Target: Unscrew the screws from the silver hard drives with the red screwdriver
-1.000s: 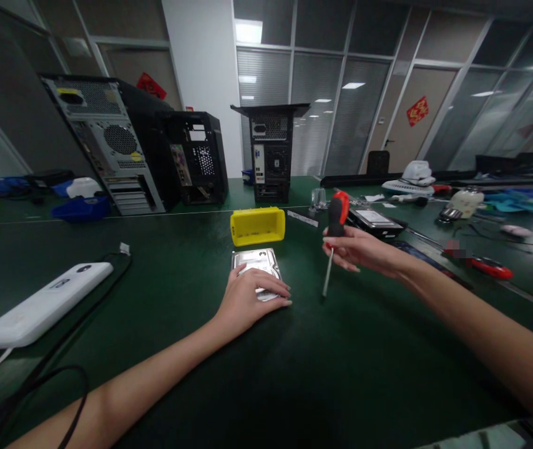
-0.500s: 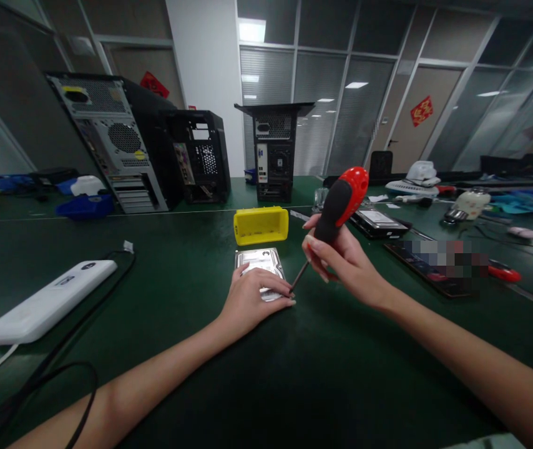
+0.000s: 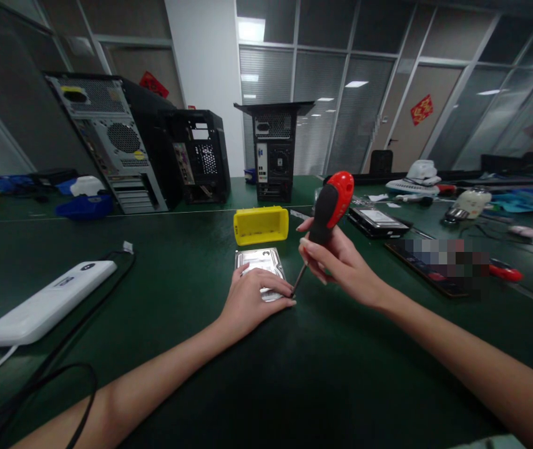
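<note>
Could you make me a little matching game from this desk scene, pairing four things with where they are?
Things:
1. red-and-black-handled screwdriver
2. silver metal hard drive
3. yellow plastic bin
4. white oblong plastic device

Places:
A. just behind the hard drive
B. flat under the left hand
C. gripped in the right hand
D. far left on the green table

Pairs: 1-C, 2-B, 3-A, 4-D

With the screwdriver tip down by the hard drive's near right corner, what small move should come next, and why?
Probably seat the tip and turn: the right hand tilts the screwdriver onto the hard drive, which the left hand presses flat.
</note>
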The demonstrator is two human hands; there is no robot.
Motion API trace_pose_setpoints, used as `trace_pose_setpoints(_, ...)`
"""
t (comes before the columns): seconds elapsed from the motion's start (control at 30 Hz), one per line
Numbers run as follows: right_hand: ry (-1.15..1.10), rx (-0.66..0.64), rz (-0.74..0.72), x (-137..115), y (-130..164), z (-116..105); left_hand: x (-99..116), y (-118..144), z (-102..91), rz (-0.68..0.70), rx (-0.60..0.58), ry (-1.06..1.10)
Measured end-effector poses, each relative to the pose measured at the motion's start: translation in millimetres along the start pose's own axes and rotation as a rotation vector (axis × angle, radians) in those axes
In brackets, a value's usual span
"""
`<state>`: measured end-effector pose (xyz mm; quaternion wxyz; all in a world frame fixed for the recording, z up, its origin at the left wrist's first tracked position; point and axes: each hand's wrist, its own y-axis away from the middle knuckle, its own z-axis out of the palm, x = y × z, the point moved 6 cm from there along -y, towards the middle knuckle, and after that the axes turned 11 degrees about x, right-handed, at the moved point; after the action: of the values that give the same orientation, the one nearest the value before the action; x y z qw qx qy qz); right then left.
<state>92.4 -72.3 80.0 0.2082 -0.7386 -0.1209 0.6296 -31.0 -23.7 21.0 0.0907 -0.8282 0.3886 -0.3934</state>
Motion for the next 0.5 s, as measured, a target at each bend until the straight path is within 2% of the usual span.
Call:
trace_pose_setpoints(0.33, 0.047, -0.028, -0.026, 0.9, -0.6, 5.1, 2.5, 0.2, -0.8, 0.023, -0.005, -0.038)
trace_pose_setpoints(0.5, 0.139, -0.035, -0.076, -4.8, -0.1, 7.3, 2.7, -0.1, -0.7, 0.027, -0.014, -0.048)
